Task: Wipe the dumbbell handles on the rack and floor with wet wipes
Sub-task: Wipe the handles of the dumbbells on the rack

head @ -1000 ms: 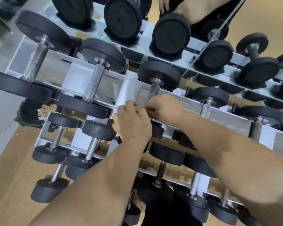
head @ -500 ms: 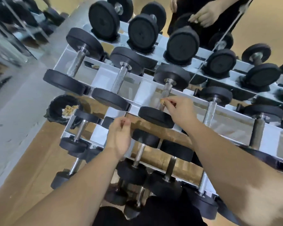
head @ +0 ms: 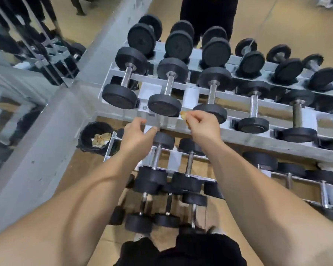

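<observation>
Your right hand has come off the handle of the dumbbell it was on half a second ago and now hangs in front of that dumbbell's near plate, over the front rail of the rack. Its thumb and fingertips pinch a small, crumpled, yellow-brown wipe. The wipe is clear of the handle and sits between the near plates of two neighbouring dumbbells on the middle tier; you cannot tell whether it touches either plate.

Your left hand has moved up and to the left, to the rail's front edge, above the small dumbbells on the lowest tier. Its fingers are loosely curled and relaxed, thumb apart from them, holding nothing.

Left of the rack, on the floor, stands a black bin with used wipes in it, the same stained colour. A mirror lines the wall at far left. Behind the rack's top tier stands a person in black.
</observation>
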The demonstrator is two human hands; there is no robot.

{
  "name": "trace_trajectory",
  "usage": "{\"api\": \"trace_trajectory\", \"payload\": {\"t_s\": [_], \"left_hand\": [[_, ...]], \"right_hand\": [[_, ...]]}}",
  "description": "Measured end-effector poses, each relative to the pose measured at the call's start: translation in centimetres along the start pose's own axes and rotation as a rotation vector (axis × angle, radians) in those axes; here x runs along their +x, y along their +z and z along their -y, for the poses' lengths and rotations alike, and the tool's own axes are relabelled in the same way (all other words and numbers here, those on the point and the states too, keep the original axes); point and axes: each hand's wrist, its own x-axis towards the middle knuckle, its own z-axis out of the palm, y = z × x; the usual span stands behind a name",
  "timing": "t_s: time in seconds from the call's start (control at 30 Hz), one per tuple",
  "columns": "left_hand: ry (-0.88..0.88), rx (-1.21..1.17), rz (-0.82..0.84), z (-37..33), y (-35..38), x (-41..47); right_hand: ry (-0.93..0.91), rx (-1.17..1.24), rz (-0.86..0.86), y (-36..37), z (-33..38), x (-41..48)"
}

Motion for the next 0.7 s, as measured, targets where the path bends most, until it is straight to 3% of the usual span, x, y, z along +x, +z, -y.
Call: {"api": "trace_trajectory", "payload": {"t_s": [0.43, 0.7], "left_hand": [[-0.05, 0.113, -0.016, 0.4, 2.9, -4.2], [0.023, 0.171, 0.015, -1.0, 2.6, -2.7]], "right_hand": [[0.138, 0.109, 0.098, -1.6, -4.5, -4.0], [-0.001, 0.021, 0.043, -1.8, -2.6, -2.4]]}}
